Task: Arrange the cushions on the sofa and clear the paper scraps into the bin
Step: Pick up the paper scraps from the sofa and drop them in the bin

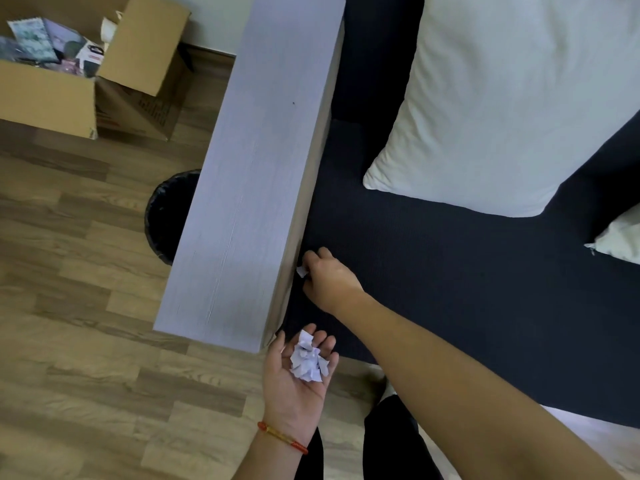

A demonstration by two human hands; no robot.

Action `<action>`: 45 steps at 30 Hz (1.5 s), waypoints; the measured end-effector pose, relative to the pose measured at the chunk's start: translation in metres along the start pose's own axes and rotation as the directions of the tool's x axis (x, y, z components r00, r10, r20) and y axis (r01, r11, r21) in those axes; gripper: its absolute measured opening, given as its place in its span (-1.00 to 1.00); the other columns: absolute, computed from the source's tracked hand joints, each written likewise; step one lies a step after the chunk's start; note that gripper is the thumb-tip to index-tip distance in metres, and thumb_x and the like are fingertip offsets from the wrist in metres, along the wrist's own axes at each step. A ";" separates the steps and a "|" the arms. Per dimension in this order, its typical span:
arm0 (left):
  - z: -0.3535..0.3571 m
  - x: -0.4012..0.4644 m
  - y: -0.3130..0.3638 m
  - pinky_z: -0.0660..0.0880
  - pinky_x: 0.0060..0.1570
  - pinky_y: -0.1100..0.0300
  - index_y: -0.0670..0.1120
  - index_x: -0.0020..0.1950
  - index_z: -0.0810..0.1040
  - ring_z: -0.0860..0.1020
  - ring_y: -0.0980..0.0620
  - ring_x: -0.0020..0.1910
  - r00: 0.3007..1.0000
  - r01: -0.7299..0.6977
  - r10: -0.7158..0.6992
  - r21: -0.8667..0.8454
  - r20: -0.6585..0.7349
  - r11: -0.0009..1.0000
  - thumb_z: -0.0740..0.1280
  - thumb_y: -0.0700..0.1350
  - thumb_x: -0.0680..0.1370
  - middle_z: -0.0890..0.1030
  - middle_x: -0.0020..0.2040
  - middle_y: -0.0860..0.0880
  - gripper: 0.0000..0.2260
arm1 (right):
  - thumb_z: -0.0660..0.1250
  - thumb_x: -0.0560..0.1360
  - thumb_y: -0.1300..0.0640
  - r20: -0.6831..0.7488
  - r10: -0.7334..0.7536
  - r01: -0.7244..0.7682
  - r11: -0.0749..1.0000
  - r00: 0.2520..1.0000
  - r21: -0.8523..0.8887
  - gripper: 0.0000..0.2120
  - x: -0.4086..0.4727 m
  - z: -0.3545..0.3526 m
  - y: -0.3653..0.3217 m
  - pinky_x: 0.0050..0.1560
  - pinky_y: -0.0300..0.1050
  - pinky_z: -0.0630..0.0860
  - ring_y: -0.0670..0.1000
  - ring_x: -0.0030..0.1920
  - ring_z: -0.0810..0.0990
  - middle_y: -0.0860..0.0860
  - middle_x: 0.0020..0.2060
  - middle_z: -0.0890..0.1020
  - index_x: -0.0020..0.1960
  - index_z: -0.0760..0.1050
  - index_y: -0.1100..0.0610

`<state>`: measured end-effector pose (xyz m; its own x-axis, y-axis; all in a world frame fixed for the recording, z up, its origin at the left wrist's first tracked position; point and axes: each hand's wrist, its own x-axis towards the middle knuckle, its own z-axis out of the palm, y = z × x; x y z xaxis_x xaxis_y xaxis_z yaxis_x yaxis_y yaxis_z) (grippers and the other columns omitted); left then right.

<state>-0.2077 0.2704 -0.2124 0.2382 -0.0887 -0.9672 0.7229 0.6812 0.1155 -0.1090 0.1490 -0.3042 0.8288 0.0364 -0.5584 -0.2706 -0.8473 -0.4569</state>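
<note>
My left hand is palm up near the sofa's front corner, cupping a small heap of white paper scraps. My right hand rests on the dark sofa seat beside the grey armrest, its fingers pinched on one white paper scrap. A large white cushion leans against the sofa back. The corner of a second white cushion shows at the right edge. A black bin with a liner stands on the floor left of the armrest, half hidden by it.
An open cardboard box holding booklets and packets sits on the wooden floor at the top left. My dark-trousered legs show at the bottom, in front of the sofa.
</note>
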 end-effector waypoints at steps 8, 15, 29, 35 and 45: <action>0.000 -0.002 0.003 0.58 0.08 -0.06 -0.23 0.20 0.65 0.68 -0.16 0.04 1.000 0.007 -0.007 0.005 0.011 1.000 0.23 0.09 0.69 0.74 -0.06 -0.19 -0.58 | 0.55 0.49 0.11 0.125 -0.056 0.083 0.970 0.991 -0.230 -0.35 0.004 0.002 -0.003 0.06 0.07 0.65 0.14 0.20 0.49 0.12 0.29 0.35 0.46 0.31 0.11; 0.014 0.006 0.009 0.56 0.05 -0.06 -0.20 0.13 0.69 0.65 -0.15 0.13 0.999 0.015 -0.016 0.025 0.050 1.000 0.22 0.04 0.71 0.75 -0.01 -0.19 -0.63 | 0.36 0.63 0.20 0.118 -0.162 0.186 0.956 0.980 -0.227 -0.64 0.004 0.003 0.001 -0.10 -0.06 0.52 0.13 0.10 0.55 0.12 0.22 0.41 0.40 0.41 0.10; 0.047 0.009 0.021 0.53 0.19 -0.09 -0.19 0.14 0.61 0.63 -0.15 0.12 0.993 -0.088 0.080 0.082 0.091 0.993 0.09 -0.09 0.76 0.64 0.08 -0.21 -0.67 | 0.18 0.70 0.10 0.200 -0.146 0.188 0.960 0.969 -0.206 -0.73 0.003 -0.005 -0.004 0.01 0.02 0.57 0.16 0.16 0.50 0.13 0.19 0.46 0.36 0.46 0.10; 0.053 0.012 0.026 0.57 0.05 -0.04 -0.15 0.11 0.67 0.65 -0.10 0.09 0.994 -0.078 0.071 0.086 0.081 0.993 0.20 0.03 0.73 0.69 0.07 -0.15 -0.67 | 0.20 0.67 0.13 0.190 -0.082 0.111 0.983 0.978 -0.148 -0.82 0.000 -0.001 -0.006 -0.12 -0.04 0.50 0.06 -0.08 0.48 0.07 0.02 0.45 0.17 0.54 0.14; 0.036 0.014 0.022 0.70 -0.14 0.01 -0.15 0.12 0.67 0.74 -0.09 -0.08 0.992 -0.075 0.068 0.060 0.105 0.995 0.20 0.02 0.72 0.75 -0.08 -0.13 -0.68 | 0.34 0.65 0.23 -0.044 -0.004 0.009 0.994 0.999 0.112 -0.82 0.004 -0.005 0.020 -0.01 -0.06 0.58 0.14 0.03 0.63 0.13 0.13 0.58 0.19 0.67 0.17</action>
<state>-0.1653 0.2581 -0.2156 0.3538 -0.1180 -0.9278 0.7405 0.6414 0.2008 -0.1085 0.1294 -0.3118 0.8508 0.0167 -0.5253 -0.3159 -0.7825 -0.5366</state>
